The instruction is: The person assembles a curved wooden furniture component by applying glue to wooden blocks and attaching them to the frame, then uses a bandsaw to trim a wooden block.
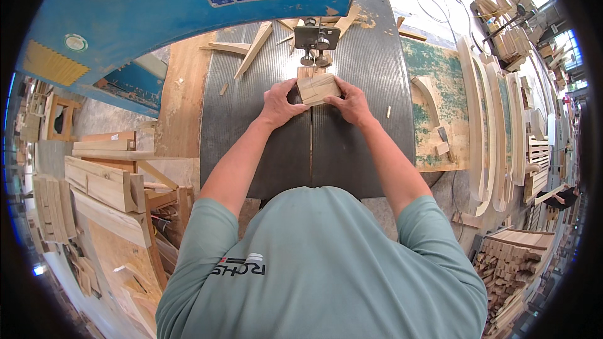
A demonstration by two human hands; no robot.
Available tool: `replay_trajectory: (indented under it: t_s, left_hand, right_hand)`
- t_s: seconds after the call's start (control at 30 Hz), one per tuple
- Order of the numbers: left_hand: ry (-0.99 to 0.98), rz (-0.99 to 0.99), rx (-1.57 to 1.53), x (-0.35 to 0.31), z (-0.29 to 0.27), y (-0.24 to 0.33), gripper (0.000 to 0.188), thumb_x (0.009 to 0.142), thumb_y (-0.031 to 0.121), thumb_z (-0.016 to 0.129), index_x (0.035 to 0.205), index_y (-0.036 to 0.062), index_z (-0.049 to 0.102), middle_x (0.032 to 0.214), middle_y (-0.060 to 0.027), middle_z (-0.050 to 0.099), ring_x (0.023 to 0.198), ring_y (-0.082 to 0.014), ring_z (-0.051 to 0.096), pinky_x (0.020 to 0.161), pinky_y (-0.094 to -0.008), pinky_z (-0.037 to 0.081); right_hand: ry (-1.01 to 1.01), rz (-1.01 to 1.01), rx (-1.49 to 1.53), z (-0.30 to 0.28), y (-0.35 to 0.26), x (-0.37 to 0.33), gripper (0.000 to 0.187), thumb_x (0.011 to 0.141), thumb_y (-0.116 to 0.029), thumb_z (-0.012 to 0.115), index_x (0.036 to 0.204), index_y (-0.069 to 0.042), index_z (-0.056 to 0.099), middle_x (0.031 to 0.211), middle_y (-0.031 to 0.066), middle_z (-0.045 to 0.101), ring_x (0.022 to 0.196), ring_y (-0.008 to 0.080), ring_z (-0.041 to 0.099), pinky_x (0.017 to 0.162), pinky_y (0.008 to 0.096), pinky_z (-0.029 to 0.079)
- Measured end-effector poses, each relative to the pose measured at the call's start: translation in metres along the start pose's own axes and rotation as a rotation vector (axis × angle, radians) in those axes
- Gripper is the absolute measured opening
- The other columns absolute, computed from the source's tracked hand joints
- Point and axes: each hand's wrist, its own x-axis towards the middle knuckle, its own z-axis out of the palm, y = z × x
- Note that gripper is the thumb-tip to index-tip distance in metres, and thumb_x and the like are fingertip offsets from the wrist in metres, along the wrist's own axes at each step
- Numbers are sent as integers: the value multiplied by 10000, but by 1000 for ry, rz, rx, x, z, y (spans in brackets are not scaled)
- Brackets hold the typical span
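Observation:
Between my two hands sits a pale wood block [319, 90] on the dark ribbed table of a bandsaw [264, 157]. My left hand [280, 103] grips the block's left side, thumb along its near edge. My right hand [352, 102] is closed on its right side, with the thumb pressed at the near corner. Lines run across the block's top. Just beyond the block is the saw's blade guide [316, 41] with its round metal rollers. The narrow blade is hard to make out there, and I cannot tell whether it touches the wood.
The blue saw housing [163, 12] arches over the far left. Wood offcuts [254, 49] lie on the table's far left part. At right, a worn green board [440, 113] carries a curved wooden piece [427, 102] and a hammer-like tool [444, 135]. Long curved boards [480, 132] stand beyond.

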Motion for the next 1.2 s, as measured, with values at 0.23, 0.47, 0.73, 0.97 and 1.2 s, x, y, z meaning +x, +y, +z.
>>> replay_trajectory:
  t_s: [0.23, 0.47, 0.73, 0.97, 1.2]
  left_hand:
    - [-99, 30, -49, 15, -7, -16, 787, 658, 192, 868, 1372, 70, 558, 1230, -154, 658, 1152, -280, 627, 1005, -359, 483]
    - [-214, 77, -173, 33, -17, -21, 806, 661, 127, 860, 1396, 54, 536, 1259, -139, 659, 1154, -241, 626, 1018, -343, 472]
    - [-138, -266, -497, 13, 6, -24, 561, 846, 185, 751, 1359, 33, 585, 1178, -114, 702, 1021, -180, 654, 904, -306, 498]
    - [35, -406, -227, 13, 24, -6, 367, 908, 245, 660, 1215, 47, 694, 987, -111, 747, 913, -143, 671, 829, -299, 499]
    - [-34, -463, -299, 30, 18, -4, 372, 914, 239, 661, 1240, 62, 689, 1000, -87, 745, 881, -122, 651, 817, -285, 499]
  right_hand:
    - [91, 19, -46, 12, -7, -4, 652, 756, -171, 826, 1339, -16, 580, 1043, 211, 700, 956, 305, 688, 868, 367, 531]
    - [192, 11, -121, 25, -12, -4, 614, 771, -172, 819, 1319, -13, 593, 1040, 207, 701, 963, 314, 680, 858, 377, 526]
    - [199, 72, -35, 26, -12, -12, 461, 878, -193, 729, 1289, -14, 621, 1060, 161, 731, 971, 219, 700, 863, 324, 519]
    - [384, 54, -1, 42, -13, -12, 349, 854, -211, 721, 1112, 21, 678, 926, 217, 714, 860, 331, 708, 775, 374, 529]
    - [438, 92, -55, 46, -12, -7, 328, 841, -236, 730, 1072, -7, 688, 860, 208, 703, 791, 344, 695, 738, 392, 527]
